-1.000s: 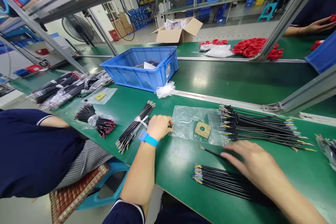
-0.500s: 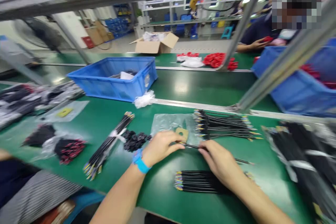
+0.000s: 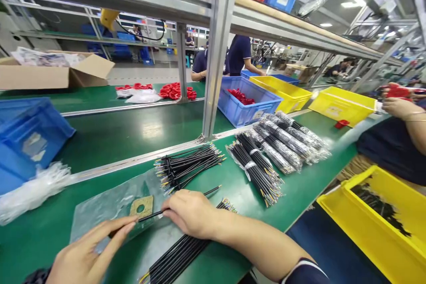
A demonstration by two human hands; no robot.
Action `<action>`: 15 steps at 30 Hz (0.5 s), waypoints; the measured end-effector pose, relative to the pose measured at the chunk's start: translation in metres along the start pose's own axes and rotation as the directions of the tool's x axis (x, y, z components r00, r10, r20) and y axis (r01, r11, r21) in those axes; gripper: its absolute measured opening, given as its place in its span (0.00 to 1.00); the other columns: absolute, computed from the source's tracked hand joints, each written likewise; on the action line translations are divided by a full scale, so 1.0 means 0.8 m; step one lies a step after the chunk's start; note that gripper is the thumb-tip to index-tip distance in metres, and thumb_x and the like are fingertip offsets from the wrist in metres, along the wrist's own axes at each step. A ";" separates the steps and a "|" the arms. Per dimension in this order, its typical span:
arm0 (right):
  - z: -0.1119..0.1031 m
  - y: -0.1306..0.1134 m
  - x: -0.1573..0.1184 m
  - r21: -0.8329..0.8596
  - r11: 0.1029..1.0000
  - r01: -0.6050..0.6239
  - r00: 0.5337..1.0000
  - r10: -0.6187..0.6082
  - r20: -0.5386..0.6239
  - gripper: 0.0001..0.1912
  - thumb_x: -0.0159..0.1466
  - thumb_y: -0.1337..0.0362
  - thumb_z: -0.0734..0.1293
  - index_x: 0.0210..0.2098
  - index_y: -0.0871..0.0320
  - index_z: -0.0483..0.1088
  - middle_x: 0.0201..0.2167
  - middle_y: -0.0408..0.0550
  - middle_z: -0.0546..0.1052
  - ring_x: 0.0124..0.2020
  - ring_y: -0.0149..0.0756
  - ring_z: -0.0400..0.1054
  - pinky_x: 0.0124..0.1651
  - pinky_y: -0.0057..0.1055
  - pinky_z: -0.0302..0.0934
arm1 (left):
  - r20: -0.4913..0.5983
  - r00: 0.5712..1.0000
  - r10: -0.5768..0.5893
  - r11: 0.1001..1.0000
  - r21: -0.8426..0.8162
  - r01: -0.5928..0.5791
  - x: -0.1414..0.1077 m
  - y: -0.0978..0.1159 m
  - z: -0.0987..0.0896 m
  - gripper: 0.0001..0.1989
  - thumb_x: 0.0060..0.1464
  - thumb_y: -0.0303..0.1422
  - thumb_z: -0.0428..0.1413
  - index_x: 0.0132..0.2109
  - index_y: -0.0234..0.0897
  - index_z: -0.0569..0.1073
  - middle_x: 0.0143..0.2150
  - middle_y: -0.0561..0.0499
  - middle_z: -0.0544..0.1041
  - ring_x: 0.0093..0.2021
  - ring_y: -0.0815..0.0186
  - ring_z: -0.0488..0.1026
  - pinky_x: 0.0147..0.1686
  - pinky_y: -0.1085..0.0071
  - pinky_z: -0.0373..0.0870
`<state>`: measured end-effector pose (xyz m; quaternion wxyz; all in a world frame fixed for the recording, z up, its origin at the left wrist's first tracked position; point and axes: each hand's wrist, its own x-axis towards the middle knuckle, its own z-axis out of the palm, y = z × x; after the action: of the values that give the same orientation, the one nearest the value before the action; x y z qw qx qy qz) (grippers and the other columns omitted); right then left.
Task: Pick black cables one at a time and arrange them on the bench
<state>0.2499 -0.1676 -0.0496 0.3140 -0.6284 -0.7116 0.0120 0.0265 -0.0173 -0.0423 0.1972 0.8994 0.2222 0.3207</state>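
Observation:
A thin black cable (image 3: 151,217) runs slantwise between my hands above the bench. My left hand (image 3: 96,246) pinches its left end between thumb and fingers; a dark bit shows between them, too hidden to name. Closed round the cable's middle, my right hand (image 3: 193,213) leaves the tip sticking out to the right. Behind my fingers, a yellowish square pad with a hole (image 3: 149,204) lies on a clear plastic bag (image 3: 96,206). Below my right forearm rests a row of black cables (image 3: 179,257) with coloured wire ends. Another pile of black cables (image 3: 189,162) lies behind my right hand.
Tied cable bundles (image 3: 254,164) and plastic-wrapped bundles (image 3: 282,140) lie to the right. A blue bin (image 3: 246,111) with red parts stands behind a metal post (image 3: 216,75). White ties (image 3: 36,191) lie left. A co-worker's hands (image 3: 399,102) hold something red beside a yellow bin (image 3: 346,102).
The view has swung to the right, so the bench things appear further left and more of the right side shows. Both hands still hold the black cable.

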 end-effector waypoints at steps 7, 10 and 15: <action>0.003 0.001 -0.004 -0.009 0.999 0.048 0.997 -0.048 -0.058 0.12 0.78 0.59 0.58 0.47 0.56 0.71 0.39 0.51 0.78 0.41 0.39 0.73 0.46 0.33 0.68 | 0.117 0.975 -0.188 0.976 -0.088 0.198 0.008 0.008 -0.003 0.26 0.58 0.62 0.56 0.41 0.46 0.85 0.41 0.54 0.87 0.37 0.60 0.86 0.35 0.78 0.82; 0.003 0.000 -0.005 0.017 0.999 0.046 0.995 -0.045 -0.084 0.13 0.78 0.59 0.57 0.46 0.57 0.71 0.39 0.51 0.78 0.40 0.40 0.73 0.45 0.34 0.69 | 0.054 0.995 -0.082 0.995 -0.044 0.084 0.011 0.018 -0.005 0.20 0.62 0.56 0.57 0.41 0.48 0.84 0.40 0.57 0.86 0.36 0.63 0.86 0.34 0.81 0.81; -0.001 0.000 -0.002 0.092 0.995 0.031 0.993 -0.021 -0.115 0.08 0.78 0.63 0.58 0.51 0.57 0.68 0.41 0.46 0.80 0.42 0.31 0.75 0.48 0.25 0.68 | -0.060 0.983 0.171 0.985 0.026 -0.170 0.005 0.020 -0.007 0.09 0.66 0.39 0.57 0.48 0.50 0.82 0.45 0.59 0.85 0.40 0.67 0.85 0.49 0.79 0.79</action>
<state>0.2506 -0.1696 -0.0498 0.3835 -0.6033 -0.6993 0.0053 0.0300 -0.0272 -0.0283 0.1526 0.9067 0.1539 0.3618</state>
